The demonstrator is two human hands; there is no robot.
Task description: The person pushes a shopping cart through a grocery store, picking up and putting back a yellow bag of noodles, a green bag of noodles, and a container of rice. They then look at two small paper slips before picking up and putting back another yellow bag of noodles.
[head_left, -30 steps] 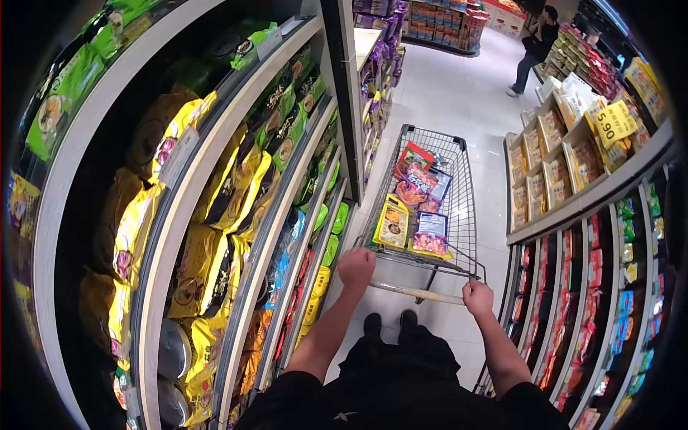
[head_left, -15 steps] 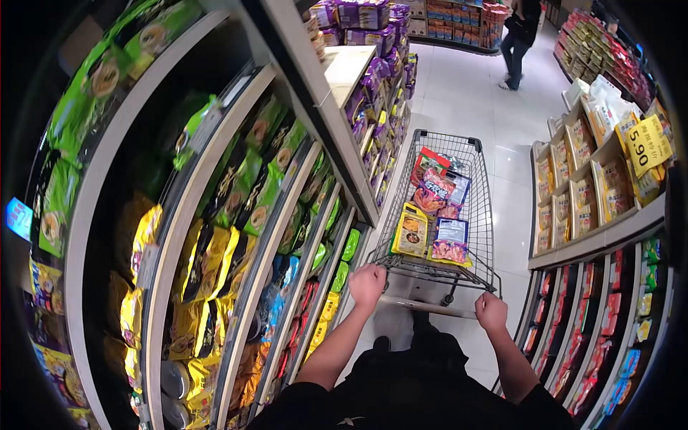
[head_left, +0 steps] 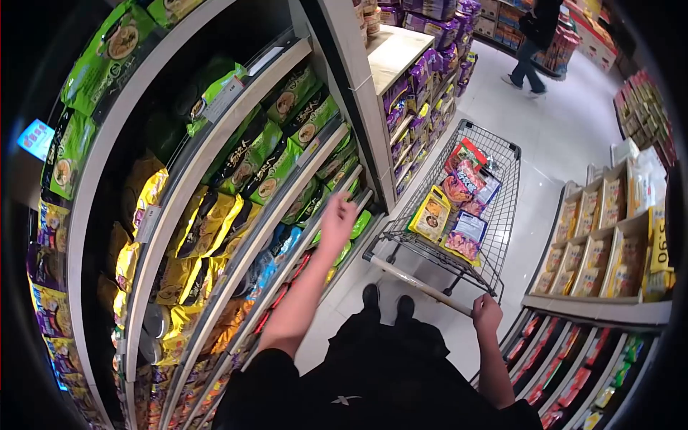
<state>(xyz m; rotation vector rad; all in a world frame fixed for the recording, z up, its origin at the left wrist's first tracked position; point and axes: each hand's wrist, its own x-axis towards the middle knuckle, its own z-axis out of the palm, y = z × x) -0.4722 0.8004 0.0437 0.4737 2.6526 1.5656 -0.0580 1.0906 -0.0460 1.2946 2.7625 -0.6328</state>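
My right hand point(head_left: 486, 312) is wrapped round the right end of the handle of a wire shopping cart point(head_left: 494, 143). Off the handle, my left hand point(head_left: 339, 215) is raised in front of the left shelves, its fingers loosely curled; whether anything is in them is too blurred to tell. Green noodle packets point(head_left: 269, 168) lie on the shelf just beyond it. Inside the cart are a yellow packet point(head_left: 431, 215), a purple-edged packet point(head_left: 464, 235), a red packet point(head_left: 466, 155) and others.
Shelves with yellow packets point(head_left: 208, 222) run along my left. Purple packets point(head_left: 408, 89) are stacked past the shelf post. On the right is a display of boxed packets point(head_left: 591, 251). A person point(head_left: 534, 46) walks at the far end of the aisle.
My left hand has let go of the cart handle and moved up and left toward the shelves. The view has turned left, and the far person has taken a step.
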